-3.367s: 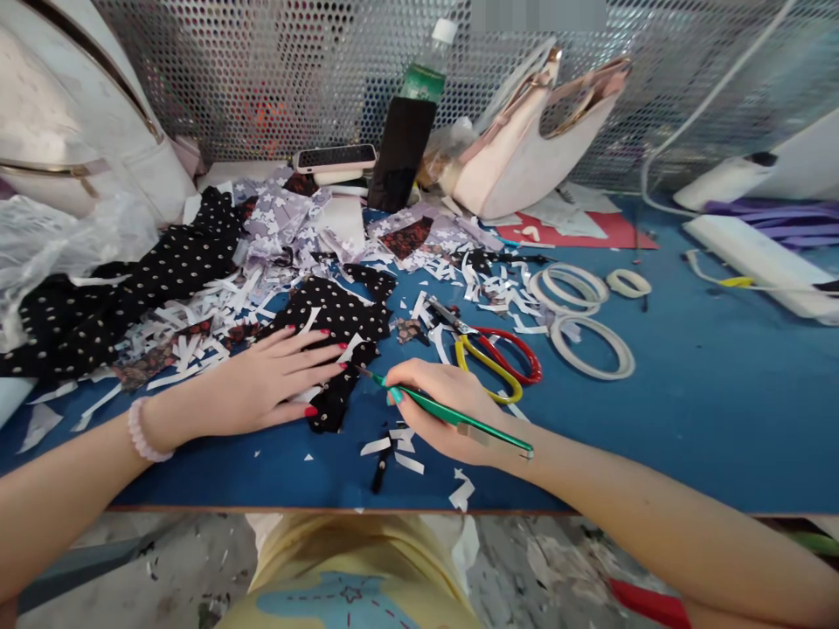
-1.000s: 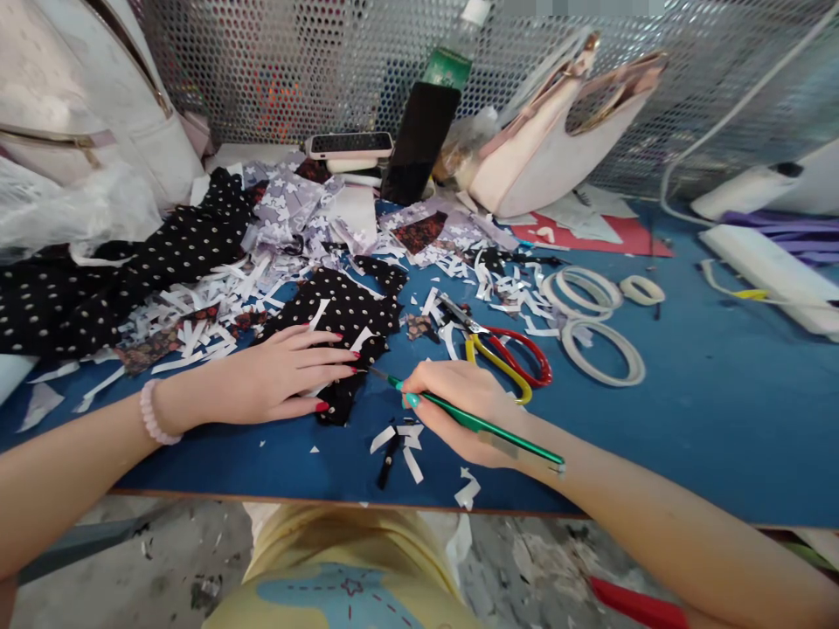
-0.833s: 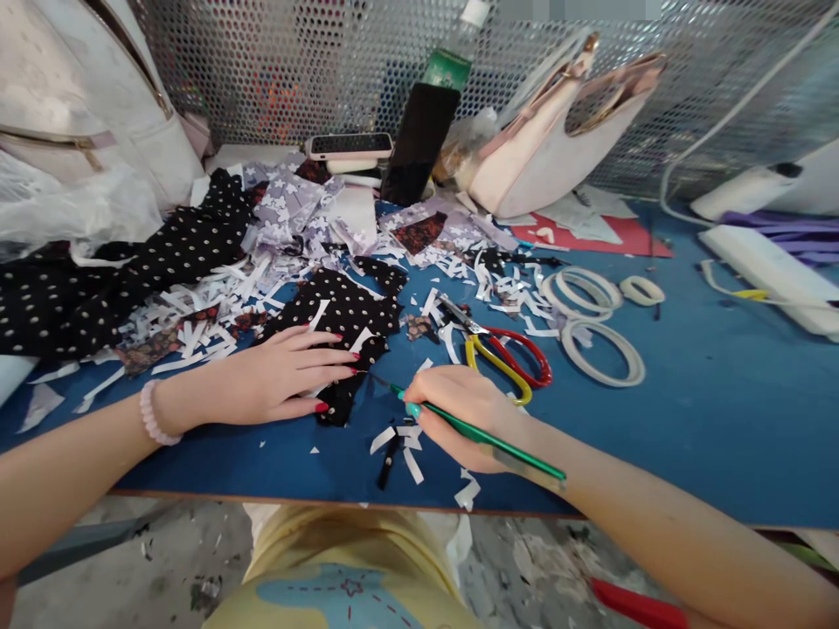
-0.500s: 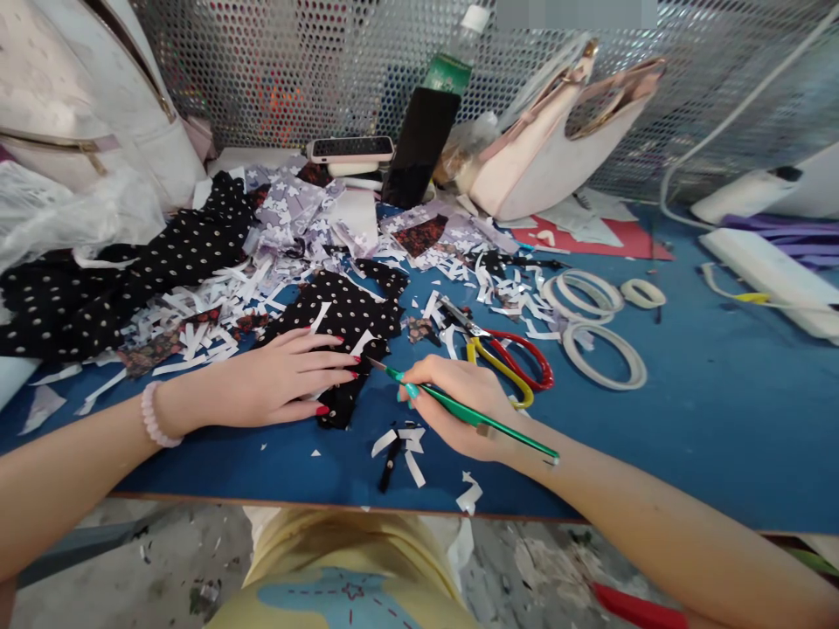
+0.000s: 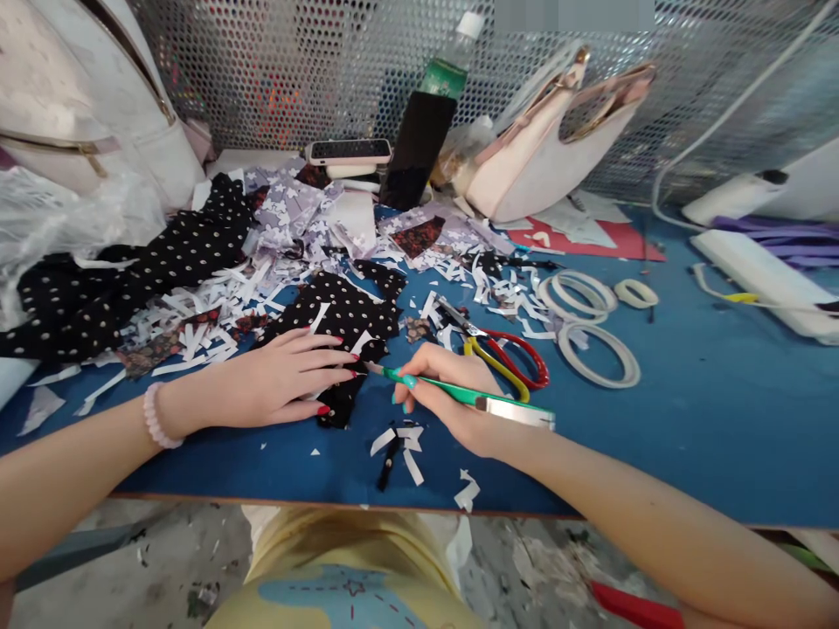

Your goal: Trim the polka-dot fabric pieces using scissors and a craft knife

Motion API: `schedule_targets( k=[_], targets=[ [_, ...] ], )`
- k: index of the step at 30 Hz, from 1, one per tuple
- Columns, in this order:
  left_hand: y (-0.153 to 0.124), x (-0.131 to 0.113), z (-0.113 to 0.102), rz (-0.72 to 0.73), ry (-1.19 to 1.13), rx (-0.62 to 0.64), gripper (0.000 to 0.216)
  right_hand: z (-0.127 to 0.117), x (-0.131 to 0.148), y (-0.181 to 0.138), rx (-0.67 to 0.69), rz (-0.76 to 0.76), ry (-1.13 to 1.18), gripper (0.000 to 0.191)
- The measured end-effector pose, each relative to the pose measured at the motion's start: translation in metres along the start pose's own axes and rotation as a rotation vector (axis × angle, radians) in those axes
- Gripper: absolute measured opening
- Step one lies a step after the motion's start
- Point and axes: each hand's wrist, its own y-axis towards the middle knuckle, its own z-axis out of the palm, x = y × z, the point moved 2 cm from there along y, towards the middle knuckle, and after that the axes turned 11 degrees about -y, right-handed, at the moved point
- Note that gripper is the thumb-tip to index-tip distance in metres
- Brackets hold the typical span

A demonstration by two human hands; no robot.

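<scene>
A piece of black polka-dot fabric (image 5: 350, 301) lies on the blue table, with white strips on it. My left hand (image 5: 281, 380) rests flat on this fabric, palm down, fingers stretched out. In my right hand (image 5: 452, 384) is a slim green craft knife (image 5: 452, 390), gripped like a pen. Its pointed metal tip is at the fabric's right edge, close to my left fingertips. Just beyond my right hand lie scissors (image 5: 508, 358) with one red and one yellow handle. White and black scraps (image 5: 406, 445) lie below the fabric.
Paper strips (image 5: 210, 306) and lilac fabric (image 5: 294, 210) are heaped behind my left hand. Tape rolls (image 5: 599, 354) lie to the right. A dark phone (image 5: 419, 144) leans on a bottle (image 5: 449, 70) near a pale handbag (image 5: 544, 157). A white bag (image 5: 131, 114) stands left.
The knife has turned in my right hand, so a silver side near its rear end now shows. Its tip has shifted slightly left. My left hand stays in place.
</scene>
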Motion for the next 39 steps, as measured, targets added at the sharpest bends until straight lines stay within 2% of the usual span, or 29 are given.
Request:
schedule_targets(
  k=[4,12,18,24,28,31,35,39],
  targets=[
    [0.0,0.001,0.001,0.002,-0.022,-0.011,0.045,-0.005,0.002,0.001,0.062,0.046,-0.018,0.013],
    [-0.002,0.001,0.001,-0.003,-0.044,-0.018,0.045,-0.014,0.007,-0.002,0.08,-0.144,-0.213,0.014],
    [0.0,0.0,0.0,0.005,-0.046,-0.032,0.043,-0.014,0.006,-0.002,0.068,-0.191,-0.25,0.013],
    [0.006,-0.005,0.0,-0.011,-0.035,-0.141,0.034,-0.014,0.007,0.001,0.087,-0.216,-0.235,0.014],
    [0.015,-0.004,0.002,-0.017,-0.039,-0.248,0.027,-0.012,0.005,-0.001,0.079,-0.164,-0.188,0.014],
    [0.025,0.001,0.001,-0.069,-0.127,-0.295,0.027,-0.01,0.001,-0.002,0.059,-0.127,-0.138,0.014],
    [0.044,0.007,-0.01,-0.245,-0.168,-0.223,0.024,-0.011,-0.001,-0.001,0.058,-0.145,-0.117,0.013],
    [0.064,0.007,-0.016,-0.297,-0.11,-0.101,0.025,-0.013,-0.002,-0.001,0.077,-0.112,-0.11,0.012]
  ],
)
